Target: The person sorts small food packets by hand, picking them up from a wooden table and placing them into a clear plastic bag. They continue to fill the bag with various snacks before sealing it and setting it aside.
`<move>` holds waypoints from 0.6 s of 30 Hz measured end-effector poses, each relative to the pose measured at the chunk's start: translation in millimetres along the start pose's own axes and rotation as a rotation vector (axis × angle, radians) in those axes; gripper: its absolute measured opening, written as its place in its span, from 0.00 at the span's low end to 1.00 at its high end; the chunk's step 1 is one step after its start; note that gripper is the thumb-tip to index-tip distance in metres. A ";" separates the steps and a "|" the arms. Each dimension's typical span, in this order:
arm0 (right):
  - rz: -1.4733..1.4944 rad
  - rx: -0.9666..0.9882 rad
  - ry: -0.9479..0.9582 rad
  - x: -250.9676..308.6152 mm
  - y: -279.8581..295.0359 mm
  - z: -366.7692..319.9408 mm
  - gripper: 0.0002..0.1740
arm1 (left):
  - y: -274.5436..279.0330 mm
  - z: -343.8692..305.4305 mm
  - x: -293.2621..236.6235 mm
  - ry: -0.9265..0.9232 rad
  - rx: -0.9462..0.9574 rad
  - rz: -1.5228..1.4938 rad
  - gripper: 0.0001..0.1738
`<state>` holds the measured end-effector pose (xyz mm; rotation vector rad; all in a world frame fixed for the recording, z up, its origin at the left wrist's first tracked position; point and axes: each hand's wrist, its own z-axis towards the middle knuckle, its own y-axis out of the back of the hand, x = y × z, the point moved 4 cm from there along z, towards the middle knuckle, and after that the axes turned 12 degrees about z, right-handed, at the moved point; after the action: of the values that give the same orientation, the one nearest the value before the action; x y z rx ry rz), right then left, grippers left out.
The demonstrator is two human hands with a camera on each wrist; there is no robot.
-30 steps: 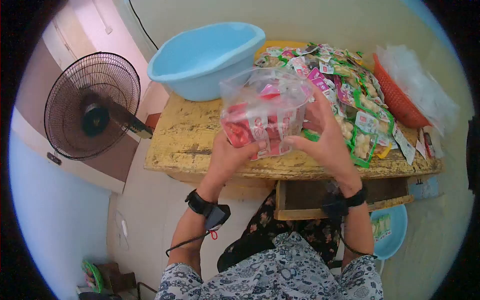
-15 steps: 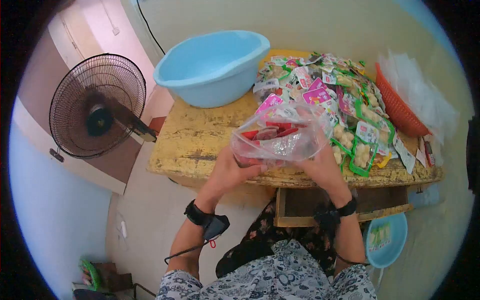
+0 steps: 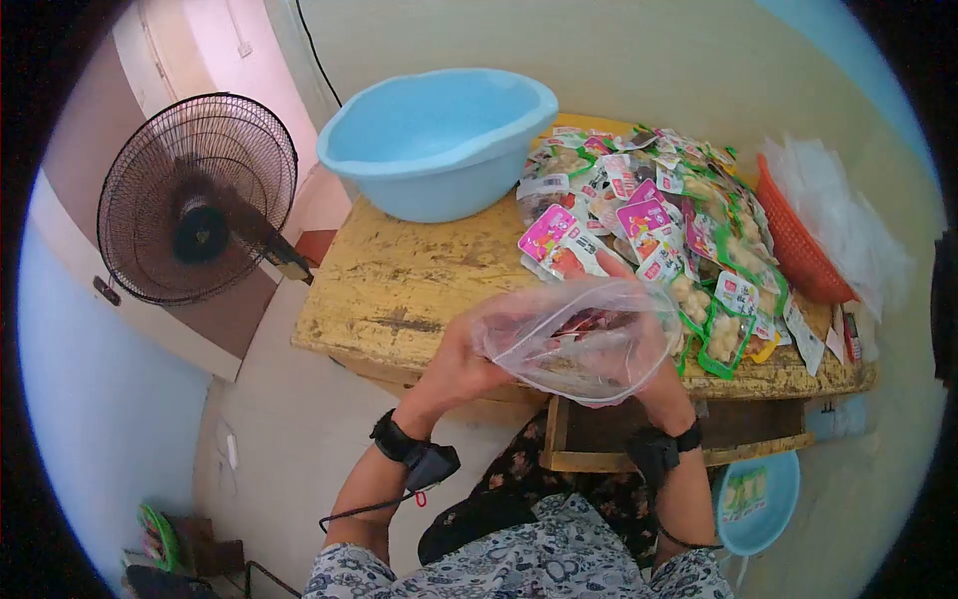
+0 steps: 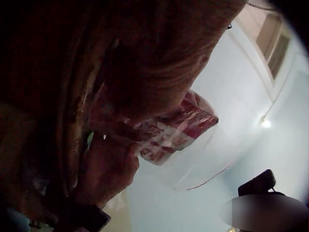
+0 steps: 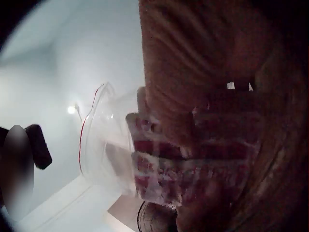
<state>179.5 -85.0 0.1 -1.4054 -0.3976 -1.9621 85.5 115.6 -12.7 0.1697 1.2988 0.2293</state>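
Observation:
Between both hands is a clear zip-top plastic bag (image 3: 589, 344), its wide mouth tilted up toward the head camera. Red-and-white packets (image 4: 169, 135) fill its lower part in the left wrist view; in the right wrist view the packets (image 5: 159, 169) lie in stacked rows under the clear upper part. My left hand (image 3: 464, 349) grips the bag's left side, and my right hand (image 3: 661, 384) grips its right side, partly hidden behind the plastic. The bag is held over the front edge of a worn yellow table (image 3: 389, 270).
A heap of colourful snack packets (image 3: 649, 215) covers the table's right half, beside a red basket (image 3: 798, 240) and clear plastic bags (image 3: 843, 210). A blue basin (image 3: 439, 150) stands at the back left. Below are a pulled-out drawer (image 3: 619, 454) and a smaller basin (image 3: 733, 529). A fan (image 3: 200, 210) stands left.
The bag has come lower and closer to the body, both hands with it. Its mouth has tipped toward the head camera, so the red packets' fronts no longer show there.

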 end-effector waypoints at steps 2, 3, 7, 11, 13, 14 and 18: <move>-0.254 -0.034 -0.034 3.1 8.0 -5.8 0.53 | 0.0 -2.1 -3.9 -0.018 -0.057 0.010 0.32; -0.345 -0.065 -0.044 3.5 13.0 -7.6 0.49 | -0.4 -2.4 -7.7 -0.026 -0.085 0.014 0.31; -0.430 -0.172 -0.088 2.8 21.1 -12.3 0.38 | 2.6 5.3 -18.4 0.046 -0.068 0.162 0.32; -0.339 -0.089 -0.114 14.6 16.8 3.0 0.34 | 3.8 15.5 -20.8 0.033 0.016 0.042 0.39; -0.393 -0.074 -0.085 22.3 13.9 6.5 0.30 | 3.7 15.9 -44.3 -0.040 -0.074 -0.076 0.34; -0.433 -0.082 -0.064 29.3 9.9 7.6 0.28 | 6.8 16.5 -48.1 -0.038 -0.084 -0.044 0.33; -0.369 -0.119 -0.006 60.7 9.3 18.7 0.20 | 21.8 30.1 -66.7 -0.084 -0.132 -0.056 0.25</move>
<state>188.0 -101.6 61.5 -1.4960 -0.5856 -2.3091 96.3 119.3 62.8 0.0299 1.1996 0.2570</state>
